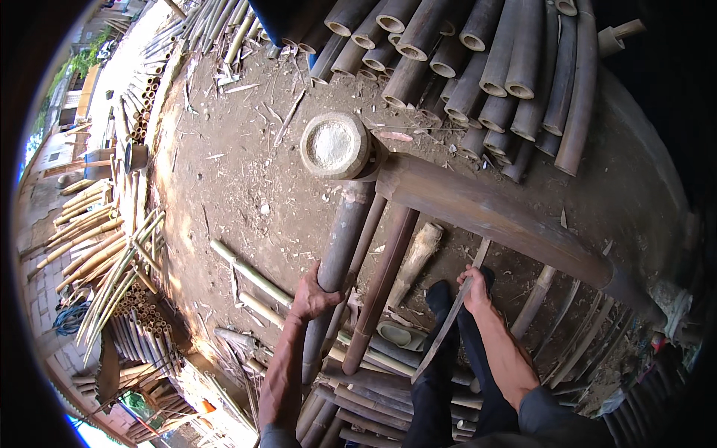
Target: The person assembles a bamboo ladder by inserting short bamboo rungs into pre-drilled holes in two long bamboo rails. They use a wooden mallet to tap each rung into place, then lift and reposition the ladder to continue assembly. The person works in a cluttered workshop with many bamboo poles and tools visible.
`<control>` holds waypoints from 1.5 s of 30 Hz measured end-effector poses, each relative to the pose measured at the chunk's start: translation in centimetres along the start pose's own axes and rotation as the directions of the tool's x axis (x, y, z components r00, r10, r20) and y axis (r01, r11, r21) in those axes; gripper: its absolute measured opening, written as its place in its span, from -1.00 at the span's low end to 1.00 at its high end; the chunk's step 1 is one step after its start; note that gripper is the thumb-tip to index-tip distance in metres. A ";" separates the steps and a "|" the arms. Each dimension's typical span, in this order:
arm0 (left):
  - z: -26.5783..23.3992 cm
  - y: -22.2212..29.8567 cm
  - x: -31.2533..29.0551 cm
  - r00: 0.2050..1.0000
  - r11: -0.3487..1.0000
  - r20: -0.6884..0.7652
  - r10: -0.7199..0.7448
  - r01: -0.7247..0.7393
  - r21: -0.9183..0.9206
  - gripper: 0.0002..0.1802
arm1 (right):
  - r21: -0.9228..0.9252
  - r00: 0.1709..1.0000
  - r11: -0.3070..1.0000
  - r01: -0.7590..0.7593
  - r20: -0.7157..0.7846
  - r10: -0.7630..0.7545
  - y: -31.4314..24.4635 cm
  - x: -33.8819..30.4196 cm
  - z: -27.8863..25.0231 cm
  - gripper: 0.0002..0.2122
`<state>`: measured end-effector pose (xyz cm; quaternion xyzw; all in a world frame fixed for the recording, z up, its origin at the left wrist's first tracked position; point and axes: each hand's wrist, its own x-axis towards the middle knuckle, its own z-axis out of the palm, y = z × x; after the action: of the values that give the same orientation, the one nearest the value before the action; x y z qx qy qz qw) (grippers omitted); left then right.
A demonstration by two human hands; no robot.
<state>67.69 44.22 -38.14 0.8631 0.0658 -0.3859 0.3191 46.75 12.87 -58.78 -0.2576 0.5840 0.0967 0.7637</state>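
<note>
My left hand (312, 295) is wrapped round a dark bamboo pole (346, 231). The pole slants from lower left up to a round, pale-topped bamboo end (334, 145). Closed round a long, slim, slightly curved strip (446, 328), my right hand (474, 290) is to the right, above my legs. The strip is greyish below the fist and tan above it; I cannot tell whether it is a blade or split bamboo. A thick brown bamboo beam (493, 213) runs from beside the round end toward the lower right. Under it a reddish-brown pole (385, 280) stands slanted.
Dark bamboo poles (515, 67) are stacked at the far right, cut ends toward me. A pale wooden stump (416, 261) and a green bamboo length (250, 270) lie on the dirt floor (239, 164) among shavings. More bamboo poles (89, 246) lean at the left; several lie by my feet.
</note>
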 end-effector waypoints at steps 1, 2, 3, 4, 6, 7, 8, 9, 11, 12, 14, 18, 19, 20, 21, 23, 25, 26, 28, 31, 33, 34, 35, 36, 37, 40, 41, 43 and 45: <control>-0.2 0.5 0.1 1.000 1.000 0.016 0.014 -0.014 -0.020 -0.09 | 0.000 1.000 1.000 -0.008 -0.004 0.008 0.1 -0.4 -0.4 -0.53; -0.4 0.9 0.4 0.999 0.999 0.031 0.029 -0.027 -0.041 -0.09 | -0.011 1.000 1.000 0.004 -0.002 -0.004 -0.1 0.2 0.0 -0.52; -0.3 0.6 0.0 0.998 0.998 0.060 0.027 -0.023 -0.065 -0.10 | -0.027 1.000 1.000 0.002 -0.015 -0.002 0.0 -0.2 0.1 -0.51; 0.5 0.2 0.4 1.000 1.000 0.012 -0.015 0.015 -0.004 -0.11 | -0.025 0.999 0.999 0.035 0.016 -0.035 0.0 0.7 -0.2 -0.51; 2.0 0.1 -0.6 0.987 0.978 -0.154 -0.035 0.066 0.199 -0.13 | -0.078 0.997 0.995 0.063 -0.028 -0.065 0.9 0.4 -0.9 -0.44; 2.6 0.5 -1.2 0.971 0.949 -0.238 -0.036 0.108 0.297 -0.14 | -0.133 0.995 0.988 0.084 -0.051 -0.091 1.0 -0.2 -0.8 -0.40; 2.7 1.0 -1.4 0.962 0.945 -0.274 -0.007 0.096 0.314 -0.15 | -0.471 0.906 0.828 0.303 -0.128 -0.404 0.9 -0.4 -0.4 -0.38; 2.8 1.1 -1.6 0.961 0.940 -0.275 0.001 0.092 0.327 -0.16 | -0.759 0.725 0.516 0.398 -0.085 -0.684 0.8 -0.6 0.1 -0.37; 2.5 -0.6 -2.2 0.948 0.931 -0.318 -0.023 0.136 0.338 -0.17 | -0.902 0.461 0.009 0.432 0.212 -0.862 -1.4 -5.0 5.7 -0.31; 2.4 -0.6 -2.1 0.948 0.935 -0.316 -0.034 0.142 0.326 -0.18 | -0.859 0.448 -0.069 0.508 0.331 -0.830 -1.2 -6.6 7.7 -0.28; 2.2 -0.5 -2.5 0.948 0.937 -0.311 -0.066 0.166 0.307 -0.19 | -0.829 0.662 0.116 0.547 0.343 -0.667 2.2 -5.4 9.3 -0.23; 3.0 0.1 -1.5 0.939 0.937 -0.333 0.088 0.036 0.348 -0.23 | -0.638 0.971 0.751 -0.170 -0.237 0.019 11.3 9.9 6.6 0.03; 2.9 0.1 -1.5 0.948 0.942 -0.316 0.043 0.067 0.330 -0.24 | -0.681 0.972 0.700 -0.215 -0.219 0.086 12.6 12.3 6.1 0.06; 2.9 0.4 -1.4 0.944 0.941 -0.325 0.056 0.059 0.333 -0.25 | -0.714 0.977 0.683 -0.152 -0.212 -0.004 14.4 14.5 5.9 0.04; 3.1 0.8 -1.0 0.943 0.942 -0.322 0.079 0.036 0.335 -0.26 | -0.742 0.971 0.664 -0.092 -0.214 -0.105 15.7 16.9 5.3 0.01; 2.9 0.3 -1.1 0.940 0.946 -0.332 0.079 0.034 0.322 -0.26 | -0.745 0.966 0.667 -0.001 -0.172 -0.192 16.2 18.7 7.1 0.00; 2.8 -0.3 -1.6 0.938 0.955 -0.341 0.070 0.036 0.293 -0.24 | -0.673 0.974 0.738 0.046 -0.134 -0.183 16.4 18.7 8.2 -0.01; 2.7 -0.1 -1.6 0.940 0.959 -0.337 0.059 0.041 0.281 -0.25 | -0.623 0.978 0.779 0.069 -0.112 -0.177 16.1 18.3 8.6 -0.01; 2.7 -0.4 -1.8 0.946 0.951 -0.322 0.034 0.068 0.301 -0.28 | -0.551 0.984 0.829 0.091 -0.078 -0.160 15.3 16.3 9.1 -0.03; 2.8 -0.9 -1.8 0.949 0.952 -0.309 0.061 0.038 0.305 -0.30 | -0.581 0.983 0.814 -0.017 -0.161 -0.094 13.1 9.6 8.5 -0.04; 2.5 -1.4 -2.0 0.953 0.953 -0.296 0.071 0.022 0.301 -0.28 | -0.673 0.941 0.699 -0.242 -0.338 0.000 9.9 2.7 9.3 -0.13; 1.9 -1.0 -2.3 0.968 0.958 -0.250 0.017 0.056 0.281 -0.27 | -0.675 0.962 0.692 -0.256 -0.252 0.110 7.7 -0.5 8.4 -0.09; 1.6 -0.8 -2.5 0.971 0.960 -0.237 0.028 0.039 0.276 -0.26 | -0.673 0.962 0.688 -0.272 -0.165 0.219 6.1 -3.7 7.0 -0.06; 1.6 -0.5 -2.5 0.972 0.962 -0.232 0.039 0.026 0.271 -0.25 | -0.670 0.967 0.697 -0.255 -0.175 0.185 5.0 -6.2 5.6 -0.11; 1.6 -0.2 -2.1 0.973 0.964 -0.226 0.049 0.013 0.266 -0.25 | -0.666 0.970 0.707 -0.240 -0.186 0.153 3.9 -8.6 4.3 -0.17; 1.5 0.1 -1.9 0.980 0.957 -0.191 -0.053 0.105 0.272 -0.18 | -0.564 0.859 0.721 -0.402 0.041 0.511 -2.2 -15.5 1.9 -0.34; 1.4 0.3 -2.4 0.976 0.946 -0.202 -0.086 0.144 0.291 -0.16 | -0.544 0.802 0.698 -0.466 0.072 0.593 -5.0 -19.7 2.8 -0.36; 1.3 1.4 -3.0 0.970 0.913 -0.224 -0.093 0.173 0.369 -0.07 | -0.505 0.671 0.658 -0.559 0.189 0.716 -8.6 -23.7 1.5 -0.48; 1.5 4.5 -3.4 0.966 0.871 -0.250 -0.066 0.178 0.459 -0.03 | -0.539 0.512 0.538 -0.648 0.214 0.832 -13.1 -26.4 0.8 -0.46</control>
<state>66.01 40.22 -34.21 0.9473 0.0594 -0.3086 0.0619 45.37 6.19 -30.11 -0.0931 0.4121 0.5916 0.6866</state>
